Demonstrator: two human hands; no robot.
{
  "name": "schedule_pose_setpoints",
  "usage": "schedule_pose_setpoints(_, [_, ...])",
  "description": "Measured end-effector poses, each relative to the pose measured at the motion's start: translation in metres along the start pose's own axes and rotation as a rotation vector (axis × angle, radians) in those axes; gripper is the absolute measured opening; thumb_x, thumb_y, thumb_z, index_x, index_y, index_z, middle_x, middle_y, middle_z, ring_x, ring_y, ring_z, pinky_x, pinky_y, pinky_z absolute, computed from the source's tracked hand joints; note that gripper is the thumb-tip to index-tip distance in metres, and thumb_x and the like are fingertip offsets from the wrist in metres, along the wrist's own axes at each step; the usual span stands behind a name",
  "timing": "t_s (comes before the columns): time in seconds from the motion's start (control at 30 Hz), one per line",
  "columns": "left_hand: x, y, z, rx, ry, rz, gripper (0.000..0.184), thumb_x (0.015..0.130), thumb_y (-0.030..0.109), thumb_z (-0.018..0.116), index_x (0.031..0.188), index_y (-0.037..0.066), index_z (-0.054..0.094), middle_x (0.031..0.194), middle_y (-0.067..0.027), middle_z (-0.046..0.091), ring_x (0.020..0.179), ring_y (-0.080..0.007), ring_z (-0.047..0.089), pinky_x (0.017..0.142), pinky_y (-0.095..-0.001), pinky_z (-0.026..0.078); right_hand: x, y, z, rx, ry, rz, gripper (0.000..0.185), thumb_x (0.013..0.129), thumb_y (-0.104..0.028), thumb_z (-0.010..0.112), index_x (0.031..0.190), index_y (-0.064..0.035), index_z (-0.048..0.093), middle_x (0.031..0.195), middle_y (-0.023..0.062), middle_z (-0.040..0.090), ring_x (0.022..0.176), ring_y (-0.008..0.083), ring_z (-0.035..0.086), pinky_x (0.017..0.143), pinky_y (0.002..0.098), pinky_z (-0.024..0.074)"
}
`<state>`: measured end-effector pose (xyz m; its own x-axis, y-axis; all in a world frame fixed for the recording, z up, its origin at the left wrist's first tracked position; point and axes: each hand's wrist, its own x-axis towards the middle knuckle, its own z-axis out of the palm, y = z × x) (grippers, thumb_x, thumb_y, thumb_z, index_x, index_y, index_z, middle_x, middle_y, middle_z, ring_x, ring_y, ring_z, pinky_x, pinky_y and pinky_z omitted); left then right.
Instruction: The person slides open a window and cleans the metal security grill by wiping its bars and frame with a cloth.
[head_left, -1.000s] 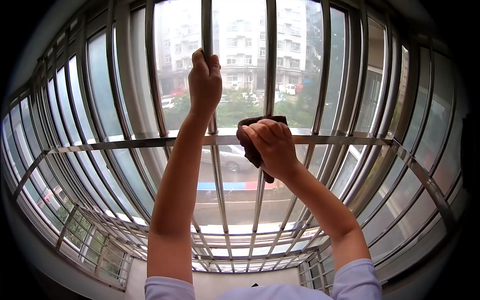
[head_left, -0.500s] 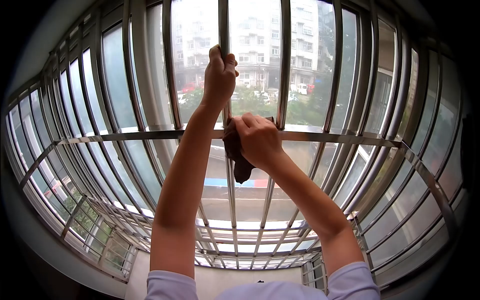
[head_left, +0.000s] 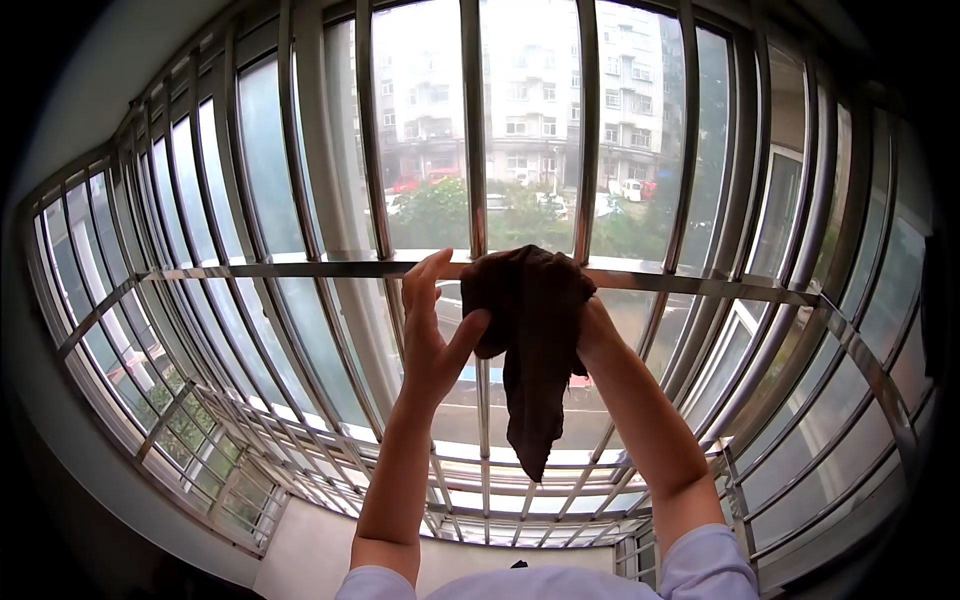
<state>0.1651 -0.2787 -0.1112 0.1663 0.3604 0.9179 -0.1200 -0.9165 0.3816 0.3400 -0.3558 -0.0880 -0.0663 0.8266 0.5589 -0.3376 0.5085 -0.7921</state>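
Observation:
A dark brown cloth (head_left: 535,350) hangs in front of the horizontal metal rail (head_left: 330,269), its lower end dangling to a point. My right hand (head_left: 592,325) holds it from the right, with most of the fingers hidden behind the fabric. Just left of the cloth, my left hand (head_left: 437,335) is raised with fingers and thumb spread, and nothing is in it. The thumb tip is close to the cloth's left edge; whether they touch I cannot tell. A vertical metal bar (head_left: 473,150) rises behind the cloth.
Vertical bars and rails curve around on both sides, with window glass (head_left: 275,160) behind them. A lower grid of bars (head_left: 500,505) spans the bottom, above a pale wall (head_left: 315,545). Outside are a building (head_left: 520,110), bushes (head_left: 435,215) and parked vehicles.
My left hand has let go of the vertical bar, come down to the rail and opened. My right hand has shifted right, and the cloth now hangs longer. The view has shifted slightly left.

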Motion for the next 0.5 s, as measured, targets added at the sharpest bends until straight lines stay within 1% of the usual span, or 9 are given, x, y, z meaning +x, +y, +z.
schedule_pose_setpoints(0.1, [-0.011, 0.010, 0.008, -0.583, -0.138, -0.128, 0.084, 0.076, 0.036, 0.079, 0.141, 0.004, 0.037, 0.139, -0.0129, 0.042, 0.130, -0.0256, 0.043, 0.108, -0.0398, 0.036, 0.006, 0.015, 0.015, -0.285, -0.072, -0.267, 0.031, 0.092, -0.019, 0.053, 0.117, -0.0041, 0.064, 0.135, 0.0118, 0.042, 0.132, 0.0225, 0.031, 0.112, 0.0369, 0.0233])
schedule_pose_setpoints(0.13, [-0.014, 0.003, 0.012, -0.594, -0.124, -0.119, 0.081, 0.075, 0.030, 0.081, 0.138, 0.001, 0.040, 0.134, -0.0114, 0.048, 0.124, -0.0228, 0.049, 0.104, -0.0370, 0.040, 0.004, 0.013, 0.023, -0.434, -0.096, -0.333, 0.031, 0.094, -0.021, 0.051, 0.118, -0.0071, 0.065, 0.133, 0.0105, 0.041, 0.131, 0.0251, 0.029, 0.112, 0.0386, 0.0208])
schedule_pose_setpoints(0.17, [-0.023, 0.001, 0.007, -0.671, -0.202, -0.360, 0.074, 0.076, 0.022, 0.080, 0.135, 0.001, 0.042, 0.126, -0.0094, 0.054, 0.114, -0.0201, 0.057, 0.098, -0.0333, 0.046, 0.005, 0.019, 0.021, -0.529, -0.084, -0.342, 0.031, 0.095, -0.024, 0.052, 0.117, -0.0094, 0.066, 0.132, 0.0109, 0.041, 0.131, 0.0278, 0.029, 0.112, 0.0406, 0.0198])
schedule_pose_setpoints(0.2, [-0.030, 0.005, 0.013, -0.835, -0.126, -0.393, 0.068, 0.077, 0.015, 0.079, 0.134, 0.002, 0.044, 0.122, -0.0084, 0.057, 0.106, -0.0175, 0.061, 0.089, -0.0286, 0.051, 0.001, 0.011, 0.024, -0.707, -0.062, -0.376, 0.028, 0.094, -0.027, 0.055, 0.112, -0.0104, 0.068, 0.131, 0.0126, 0.041, 0.131, 0.0301, 0.027, 0.112, 0.0430, 0.0198])
schedule_pose_setpoints(0.33, [-0.034, 0.017, 0.025, -0.746, -0.154, -0.818, 0.048, 0.089, 0.020, 0.070, 0.130, 0.004, 0.049, 0.112, -0.0066, 0.059, 0.093, -0.0130, 0.062, 0.075, -0.0223, 0.051, -0.006, 0.013, 0.002, -0.744, -0.141, -0.249, 0.023, 0.093, -0.025, 0.059, 0.101, -0.0064, 0.068, 0.129, 0.0140, 0.042, 0.127, 0.0305, 0.033, 0.109, 0.0432, 0.0273])
schedule_pose_setpoints(0.37, [-0.031, 0.034, 0.038, -0.856, -0.113, -0.801, 0.039, 0.090, 0.019, 0.068, 0.124, 0.005, 0.054, 0.104, -0.0046, 0.060, 0.082, -0.0117, 0.060, 0.070, -0.0225, 0.050, -0.012, 0.011, 0.000, -0.690, -0.043, -0.288, 0.018, 0.091, -0.019, 0.062, 0.098, -0.0032, 0.068, 0.121, 0.0135, 0.048, 0.119, 0.0273, 0.043, 0.104, 0.0388, 0.0349])
schedule_pose_setpoints(0.4, [-0.032, 0.031, 0.042, -0.868, -0.128, -0.800, 0.039, 0.090, 0.019, 0.068, 0.124, 0.005, 0.054, 0.104, -0.0046, 0.060, 0.082, -0.0117, 0.060, 0.070, -0.0225, 0.050, -0.018, 0.004, -0.006, -0.702, -0.029, -0.290, 0.018, 0.091, -0.019, 0.062, 0.098, -0.0032, 0.068, 0.121, 0.0135, 0.048, 0.119, 0.0273, 0.043, 0.104, 0.0388, 0.0349])
schedule_pose_setpoints(0.47, [-0.038, 0.017, 0.049, -0.957, -0.256, -0.767, 0.040, 0.086, 0.005, 0.067, 0.124, 0.001, 0.054, 0.112, -0.0102, 0.064, 0.100, -0.0185, 0.064, 0.087, -0.0295, 0.052, -0.039, -0.017, -0.022, -0.841, -0.025, -0.303, 0.019, 0.089, -0.015, 0.067, 0.103, -0.0023, 0.068, 0.113, 0.0099, 0.055, 0.110, 0.0240, 0.054, 0.097, 0.0348, 0.0427])
schedule_pose_setpoints(0.5, [-0.038, 0.011, 0.054, -0.906, -0.269, -0.705, 0.040, 0.084, 0.000, 0.064, 0.123, 0.000, 0.054, 0.114, -0.0112, 0.064, 0.101, -0.0194, 0.064, 0.090, -0.0316, 0.051, -0.053, -0.026, -0.027, -0.889, 0.063, -0.352, 0.018, 0.086, -0.010, 0.070, 0.102, -0.0031, 0.070, 0.104, 0.0074, 0.059, 0.095, 0.0185, 0.060, 0.087, 0.0298, 0.0483])
